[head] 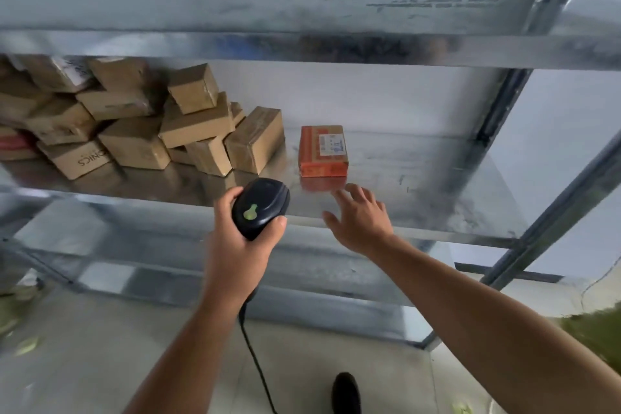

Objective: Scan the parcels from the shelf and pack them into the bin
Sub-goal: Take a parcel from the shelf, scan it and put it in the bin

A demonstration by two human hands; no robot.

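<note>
An orange parcel (323,150) with a white label on top stands alone on the metal shelf (420,185), right of a heap of brown cardboard parcels (141,124). My left hand (240,239) grips a black barcode scanner (261,208) at the shelf's front edge, its head pointing toward the parcels. My right hand (361,218) hovers open, fingers spread, just in front of the orange parcel without touching it. No bin is in view.
The scanner's black cable (255,356) hangs down toward the floor. A shelf board (302,47) runs overhead and a lower shelf (235,265) lies beneath. Steel uprights (487,131) stand at the right. A dark shoe (346,393) shows on the floor.
</note>
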